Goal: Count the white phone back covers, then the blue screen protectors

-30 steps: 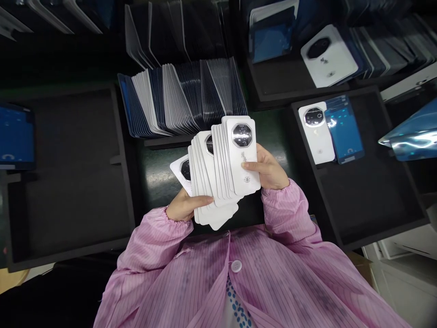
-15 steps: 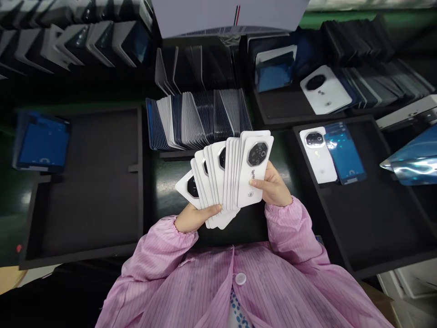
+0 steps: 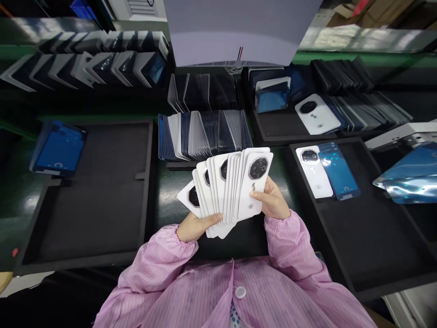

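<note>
Both hands clasp a fanned stack of white phone back covers point(image 3: 232, 191) above the dark bench point(image 3: 170, 200). The left hand point(image 3: 194, 226) pinches the fan's lower edge, thumb on top; the right hand point(image 3: 273, 200) closes its grip on the front cover (camera ring facing up). Beyond the grip stands a row of upright covers point(image 3: 205, 134); right of it, a black tray point(image 3: 375, 237).
</note>
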`<state>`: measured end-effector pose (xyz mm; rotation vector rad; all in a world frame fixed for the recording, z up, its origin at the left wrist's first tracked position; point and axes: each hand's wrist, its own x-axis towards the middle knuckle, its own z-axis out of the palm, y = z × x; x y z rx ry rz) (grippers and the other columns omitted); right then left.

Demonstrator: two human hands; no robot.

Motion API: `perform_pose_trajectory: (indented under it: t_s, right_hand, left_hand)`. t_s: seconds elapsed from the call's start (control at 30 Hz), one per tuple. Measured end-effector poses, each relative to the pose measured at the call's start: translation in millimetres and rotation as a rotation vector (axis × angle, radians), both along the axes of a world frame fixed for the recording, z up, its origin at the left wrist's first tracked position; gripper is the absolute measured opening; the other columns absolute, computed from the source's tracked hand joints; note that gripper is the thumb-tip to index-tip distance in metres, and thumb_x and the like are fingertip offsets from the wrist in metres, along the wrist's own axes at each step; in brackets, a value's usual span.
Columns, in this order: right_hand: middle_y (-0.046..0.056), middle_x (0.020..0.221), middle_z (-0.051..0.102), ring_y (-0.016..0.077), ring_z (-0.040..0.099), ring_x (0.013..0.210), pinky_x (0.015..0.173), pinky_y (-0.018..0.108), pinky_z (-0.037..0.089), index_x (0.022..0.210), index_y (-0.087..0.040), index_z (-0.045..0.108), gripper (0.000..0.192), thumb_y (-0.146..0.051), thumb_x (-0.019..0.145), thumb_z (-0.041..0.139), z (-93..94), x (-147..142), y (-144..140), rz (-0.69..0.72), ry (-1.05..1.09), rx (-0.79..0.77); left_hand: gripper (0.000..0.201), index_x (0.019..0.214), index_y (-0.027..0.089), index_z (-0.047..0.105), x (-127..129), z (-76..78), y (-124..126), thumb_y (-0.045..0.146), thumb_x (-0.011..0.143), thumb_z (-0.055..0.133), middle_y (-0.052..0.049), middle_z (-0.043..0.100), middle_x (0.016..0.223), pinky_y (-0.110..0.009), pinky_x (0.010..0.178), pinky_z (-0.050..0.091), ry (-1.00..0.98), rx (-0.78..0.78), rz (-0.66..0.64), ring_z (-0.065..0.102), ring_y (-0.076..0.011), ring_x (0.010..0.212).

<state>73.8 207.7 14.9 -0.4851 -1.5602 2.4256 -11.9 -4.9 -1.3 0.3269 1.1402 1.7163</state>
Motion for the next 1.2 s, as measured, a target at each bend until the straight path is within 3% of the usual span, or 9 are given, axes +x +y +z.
perform_pose_trajectory:
  t_s: [0.27, 0.77, 1.2]
  right_hand:
    - [0.0, 0.097, 0.071, 0.0218, 0.069, 0.087, 0.076, 0.038, 0.06, 0.108, -0.027, 0.057, 0.046, -0.02, 0.068, 0.079, 0.2, 2.2, -1.0, -0.003, 0.037, -0.001]
    - [0.0, 0.093, 0.072, 0.0213, 0.07, 0.08, 0.069, 0.036, 0.06, 0.105, -0.026, 0.056, 0.046, -0.024, 0.067, 0.08, 1.1, 4.5, -4.6, 0.053, -0.016, 0.044]
    - [0.0, 0.088, 0.073, 0.0207, 0.07, 0.077, 0.068, 0.034, 0.06, 0.105, -0.027, 0.057, 0.046, -0.026, 0.066, 0.081, -2.4, 8.0, -6.0, 0.061, -0.011, 0.073]
  left_hand:
    - [0.04, 0.117, 0.018, 0.066, -0.2, -0.1, -1.4, 0.026, 0.077, 0.072, -0.012, 0.064, 0.124, -0.045, 0.103, 0.045, -0.006, 0.068, -0.039, 0.058, -0.0296, 0.117]
    - [0.036, 0.104, 0.015, 0.07, 1.8, 10.8, 0.9, 0.031, 0.073, 0.075, -0.013, 0.071, 0.11, -0.049, 0.096, 0.05, -0.128, 0.022, 0.098, 0.063, -0.0329, 0.108]
    - [0.039, 0.108, 0.017, 0.069, 2.2, 3.7, 1.1, 0.032, 0.073, 0.075, -0.012, 0.069, 0.114, -0.048, 0.096, 0.05, -0.078, 0.068, 0.113, 0.062, -0.0328, 0.11]
